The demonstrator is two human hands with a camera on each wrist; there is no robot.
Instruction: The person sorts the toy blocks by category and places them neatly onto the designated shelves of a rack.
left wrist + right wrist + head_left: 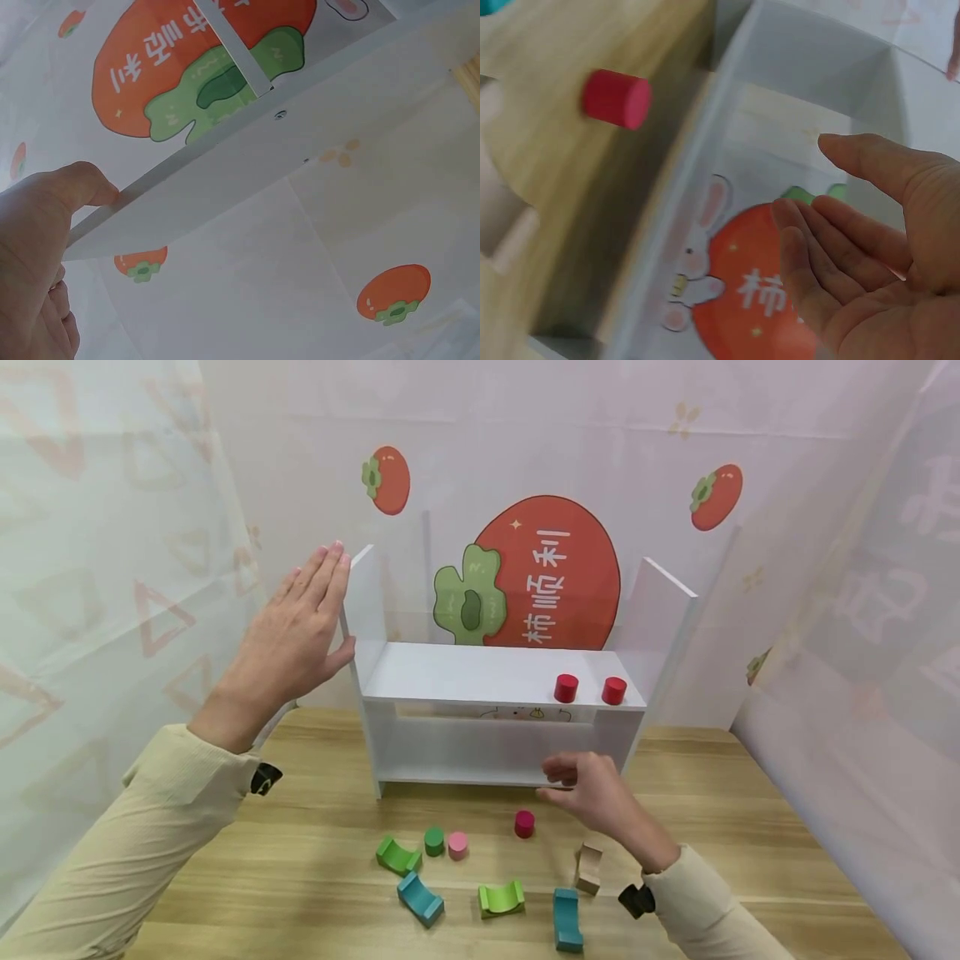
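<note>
A white two-level shelf (465, 672) stands on the wooden table. My left hand (303, 622) lies flat with straight fingers against the outside of its left side panel (262, 165), the thumb (79, 187) touching the panel's front edge. My right hand (581, 785) hovers in front of the lower level, fingers loosely bent, palm (870, 262) empty. Just below it a red cylinder (524, 823) stands on the table, also seen in the right wrist view (616, 98). Two red cylinders (566, 687) (613, 690) stand on the upper level at the right.
On the table in front lie a green cylinder (434, 841), a pink cylinder (457, 845), two green arches (397, 856) (501, 898), two blue arches (420, 897) (567, 920) and a wood-coloured block (589, 868). Printed cloth walls close the back and sides.
</note>
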